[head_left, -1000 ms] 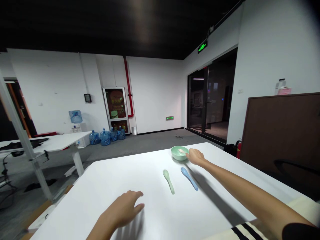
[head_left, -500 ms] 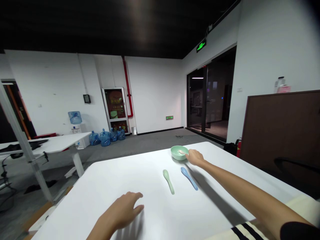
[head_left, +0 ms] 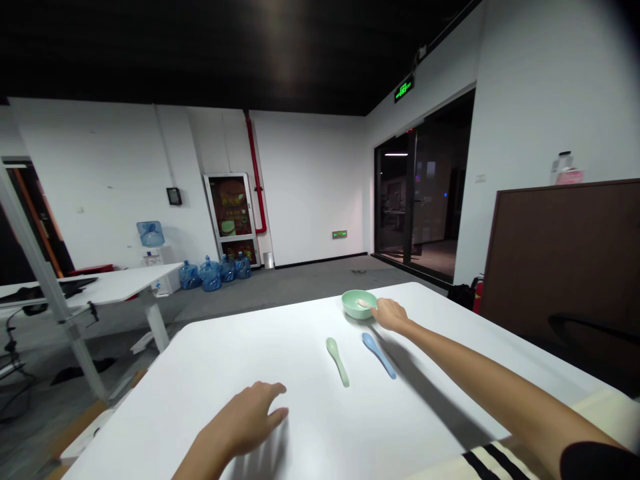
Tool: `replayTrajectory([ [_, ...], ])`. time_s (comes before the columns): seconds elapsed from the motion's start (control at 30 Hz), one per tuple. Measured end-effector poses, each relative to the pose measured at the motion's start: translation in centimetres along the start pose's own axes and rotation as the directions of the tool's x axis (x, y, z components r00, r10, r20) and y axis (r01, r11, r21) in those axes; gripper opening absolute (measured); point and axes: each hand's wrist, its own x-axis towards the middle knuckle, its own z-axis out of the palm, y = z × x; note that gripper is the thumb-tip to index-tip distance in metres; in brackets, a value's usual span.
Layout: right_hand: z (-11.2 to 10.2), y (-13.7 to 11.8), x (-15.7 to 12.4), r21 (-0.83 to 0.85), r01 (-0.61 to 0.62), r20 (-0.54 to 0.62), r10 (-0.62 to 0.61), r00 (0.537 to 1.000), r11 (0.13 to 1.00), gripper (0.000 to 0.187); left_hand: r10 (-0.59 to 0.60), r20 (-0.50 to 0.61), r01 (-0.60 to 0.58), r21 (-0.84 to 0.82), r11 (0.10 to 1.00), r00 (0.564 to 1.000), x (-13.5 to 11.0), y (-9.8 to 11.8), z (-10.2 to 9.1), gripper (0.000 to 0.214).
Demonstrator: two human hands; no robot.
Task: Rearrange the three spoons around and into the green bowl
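By the right grip (head_left: 391, 313) the pale spoon (head_left: 363, 304) is still held, unreleased, at the bowl (head_left: 352, 312) just leftward, the left grip (head_left: 254, 413) wide.

White walls (head_left: 310, 180), black ceiling (head_left: 200, 53), grey floor (head_left: 300, 285). Dark glass doors (head_left: 434, 200) on the right with a green exit sign (head_left: 404, 89) glowing above, plus a bunch of blue water jugs (head_left: 211, 275) on the left.

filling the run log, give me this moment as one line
right hand: grips pale spoon, head in or over bowl | left hand: open, empty, above table | table: green spoon, blue spoon
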Motion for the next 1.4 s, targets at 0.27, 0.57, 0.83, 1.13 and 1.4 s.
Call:
replayTrajectory([
  [0.27, 0.1, -0.7, 0.5, -0.010, 0.021, -0.016, -0.021, 1.000, 1.000, 0.034, -0.004, 0.002, 0.004, -0.018, 1.000, 1.000, 0.0, -0.2, 0.0, 0.058],
  [0.57, 0.6, -2.4, 2.5, -0.008, 0.000, -0.035, 0.000, 0.999, 1.000, 0.031, -0.030, 0.024, 0.030, -0.015, 0.999, 0.999, -0.3, 0.2, -0.3, 0.056],
  [0.83, 1.9, -2.9, 3.7, -0.049, 0.013, -0.016, -0.013, 1.000, 0.999, 0.029, -0.046, 0.034, 0.047, -0.030, 0.998, 0.998, -0.2, 0.6, -0.8, 0.056],
  [1.13, 1.8, -2.8, 3.3, -0.049, 0.016, -0.008, -0.016, 1.000, 0.999, 0.035, -0.044, 0.037, 0.046, -0.037, 0.998, 0.998, 0.0, 0.2, -0.5, 0.057],
  [1.4, -1.3, -1.7, -0.6, 0.021, 0.040, -0.053, -0.039, 0.998, 0.999, 0.049, -0.026, 0.019, 0.026, -0.021, 0.999, 0.999, 0.5, -0.6, 0.1, 0.056],
])
